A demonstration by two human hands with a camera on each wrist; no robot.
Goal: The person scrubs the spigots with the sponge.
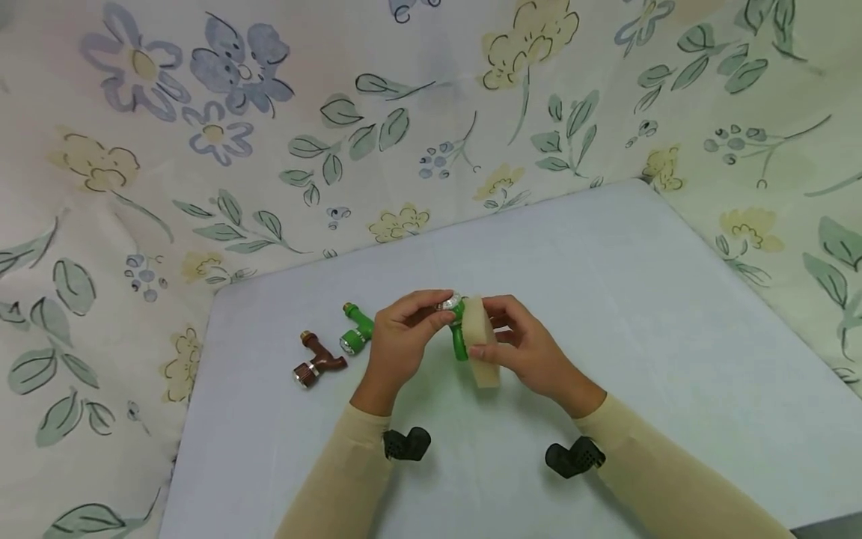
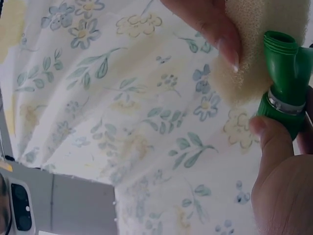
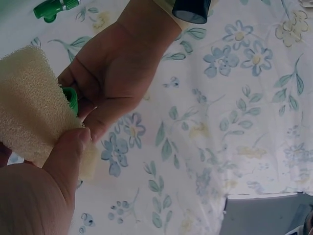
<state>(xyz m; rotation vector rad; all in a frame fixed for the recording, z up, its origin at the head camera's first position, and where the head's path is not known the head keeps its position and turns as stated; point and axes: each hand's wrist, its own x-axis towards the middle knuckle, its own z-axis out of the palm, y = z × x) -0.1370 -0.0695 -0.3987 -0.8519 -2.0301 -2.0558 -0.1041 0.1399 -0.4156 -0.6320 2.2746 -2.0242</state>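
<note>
My left hand [image 1: 402, 338] pinches a green tap [image 2: 286, 73] by its ribbed knob, thumb on one side, as the left wrist view shows. A silver band rings the tap below the knob, and its open spout faces up in that view. In my right hand [image 1: 528, 343] is a pale cream sponge [image 1: 480, 340], thumb on the near side and fingers behind. The sponge lies against the tap's side; in the right wrist view the sponge [image 3: 32, 105] hides most of the tap. Both hands are close together over the white table [image 1: 606, 269].
Left of my left hand lie a second green tap [image 1: 357, 328], partly covered by that hand, and a brown tap [image 1: 319, 361] with a brass-coloured end. Behind the table hangs a flowered cloth [image 1: 444, 112]. A black wrist camera [image 1: 407, 443] sits on my left sleeve.
</note>
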